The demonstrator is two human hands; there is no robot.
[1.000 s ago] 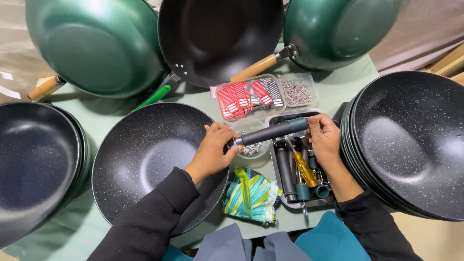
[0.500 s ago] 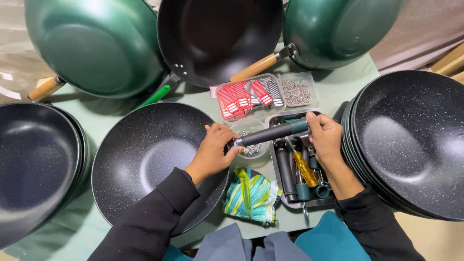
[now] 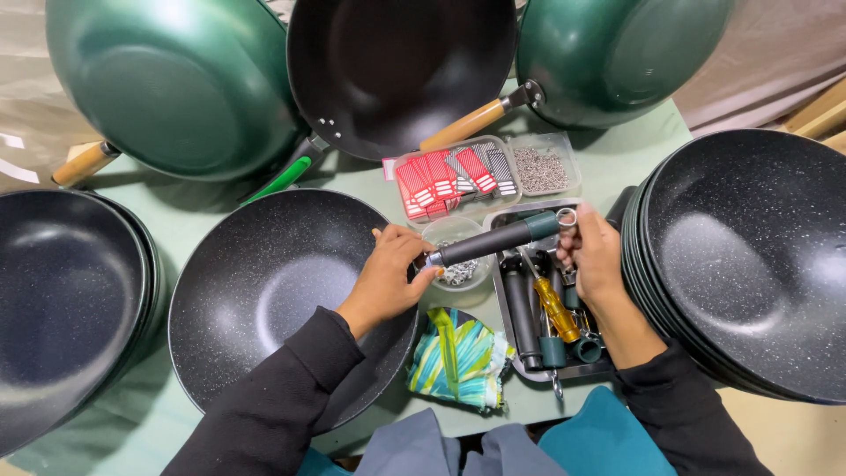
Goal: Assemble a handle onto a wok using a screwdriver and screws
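While held: one handle (image 3: pixel 498 239), two hands (image 3: pixel 388 278).

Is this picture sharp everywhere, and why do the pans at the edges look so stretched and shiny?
Head view: sharp in the middle, where the left hand and right hand hold the black pan handle with a green end; the wide lens bulges the speckled black pan stack at the edge; soft overhead light leaves broad glare on the glossy green pan.

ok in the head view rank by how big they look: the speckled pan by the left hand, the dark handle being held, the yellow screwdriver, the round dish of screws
1. speckled pan, by far the largest
2. dark handle
3. yellow screwdriver and round dish of screws: they look too alike to rank, and the handle hides part of the dish
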